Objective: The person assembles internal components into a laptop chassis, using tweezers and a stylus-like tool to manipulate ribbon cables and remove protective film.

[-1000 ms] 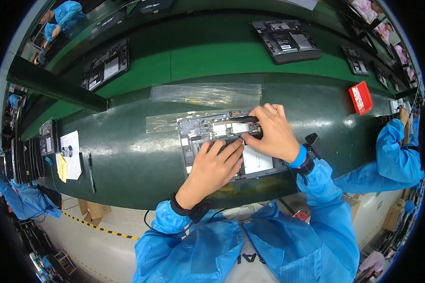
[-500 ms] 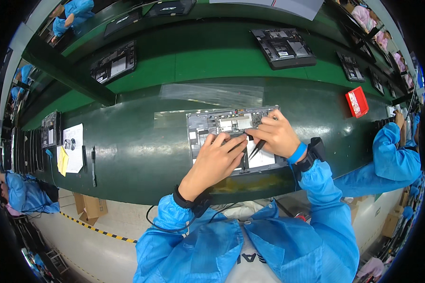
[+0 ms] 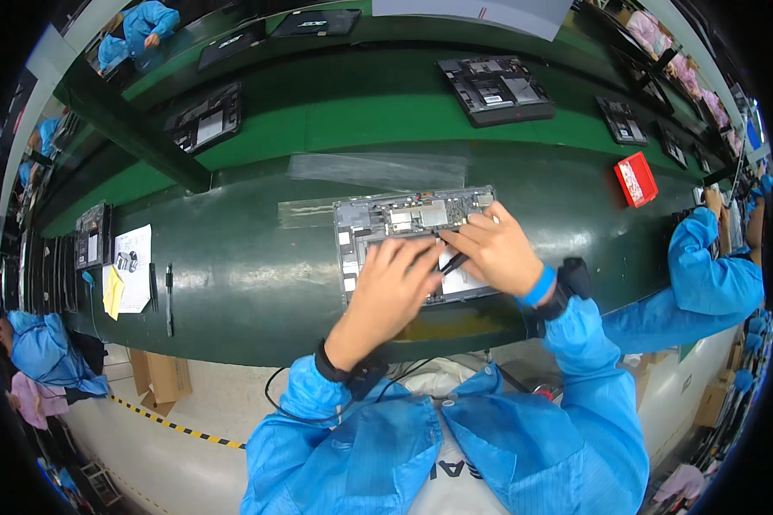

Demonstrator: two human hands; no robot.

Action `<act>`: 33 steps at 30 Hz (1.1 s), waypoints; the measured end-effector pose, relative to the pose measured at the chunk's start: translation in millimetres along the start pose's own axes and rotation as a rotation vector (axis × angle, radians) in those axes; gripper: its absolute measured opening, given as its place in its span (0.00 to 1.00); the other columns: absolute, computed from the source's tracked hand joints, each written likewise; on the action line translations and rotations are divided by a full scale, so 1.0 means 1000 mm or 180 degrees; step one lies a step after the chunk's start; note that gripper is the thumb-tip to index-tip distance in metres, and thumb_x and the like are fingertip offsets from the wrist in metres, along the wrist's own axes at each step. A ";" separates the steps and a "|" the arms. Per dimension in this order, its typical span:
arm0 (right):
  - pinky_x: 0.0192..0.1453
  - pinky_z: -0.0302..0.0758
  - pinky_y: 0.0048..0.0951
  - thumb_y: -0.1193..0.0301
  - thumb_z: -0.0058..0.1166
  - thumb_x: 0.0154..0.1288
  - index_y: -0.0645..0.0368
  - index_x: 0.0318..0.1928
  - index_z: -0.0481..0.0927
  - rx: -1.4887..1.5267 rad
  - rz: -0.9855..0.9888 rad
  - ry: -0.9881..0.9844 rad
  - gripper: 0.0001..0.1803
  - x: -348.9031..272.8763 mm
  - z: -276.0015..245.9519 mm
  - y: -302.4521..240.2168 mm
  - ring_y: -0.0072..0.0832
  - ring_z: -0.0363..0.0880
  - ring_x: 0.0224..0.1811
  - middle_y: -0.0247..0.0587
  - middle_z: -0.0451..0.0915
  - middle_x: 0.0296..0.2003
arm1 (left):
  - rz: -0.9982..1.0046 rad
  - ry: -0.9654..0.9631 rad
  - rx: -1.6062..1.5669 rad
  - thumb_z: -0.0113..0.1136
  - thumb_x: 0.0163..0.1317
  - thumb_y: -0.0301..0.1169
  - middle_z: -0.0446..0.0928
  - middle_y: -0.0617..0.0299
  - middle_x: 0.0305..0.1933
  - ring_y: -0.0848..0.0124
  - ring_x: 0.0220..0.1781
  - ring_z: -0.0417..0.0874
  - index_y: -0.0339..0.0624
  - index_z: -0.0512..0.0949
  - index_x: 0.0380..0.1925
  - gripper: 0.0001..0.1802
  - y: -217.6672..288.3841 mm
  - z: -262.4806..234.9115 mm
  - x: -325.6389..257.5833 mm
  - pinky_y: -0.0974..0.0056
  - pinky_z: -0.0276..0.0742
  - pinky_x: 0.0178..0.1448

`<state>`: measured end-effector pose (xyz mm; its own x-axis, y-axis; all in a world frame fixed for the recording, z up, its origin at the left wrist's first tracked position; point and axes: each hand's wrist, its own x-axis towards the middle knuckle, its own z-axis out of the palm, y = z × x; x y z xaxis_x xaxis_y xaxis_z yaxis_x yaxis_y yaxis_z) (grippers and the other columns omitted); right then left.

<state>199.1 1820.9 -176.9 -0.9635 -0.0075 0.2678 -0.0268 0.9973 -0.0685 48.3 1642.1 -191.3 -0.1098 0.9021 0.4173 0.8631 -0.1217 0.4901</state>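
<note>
An opened laptop chassis (image 3: 386, 219) lies on the dark green belt in front of me, its circuit boards showing. My left hand (image 3: 391, 287) rests flat on its lower middle, fingers spread over the parts. Just right of it, my right hand (image 3: 494, 249) is closed on a thin black tool (image 3: 452, 263) whose tip points down-left toward the left fingers. Both forearms wear blue sleeves, and each wrist has a dark strap.
A red tray (image 3: 635, 178) sits at the right of the belt. Papers, a yellow note and a pen (image 3: 169, 296) lie at the left. More open chassis (image 3: 495, 88) stand on the green shelf behind. A co-worker's blue sleeve (image 3: 704, 257) reaches in at right.
The view has shifted slightly, so the chassis sits a little lower. My right hand has come down from the chassis's upper edge, with the black tool now angled toward my left fingers.
</note>
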 end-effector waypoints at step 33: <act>0.40 0.83 0.24 0.77 0.67 0.67 0.63 0.49 0.87 0.2253 0.2692 0.1345 0.11 -0.142 0.033 -0.100 0.24 0.88 0.37 0.43 0.89 0.39 | 0.0246 -0.0721 0.0538 0.67 0.63 0.55 0.74 0.55 0.64 0.57 0.61 0.73 0.47 0.79 0.65 0.35 0.076 0.091 -0.077 0.48 0.67 0.66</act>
<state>329.8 1719.7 -240.2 -0.5847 0.7934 0.1693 0.3077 0.4100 -0.8586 167.2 1600.9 -255.3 0.0559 0.9646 0.2577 0.9366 -0.1401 0.3212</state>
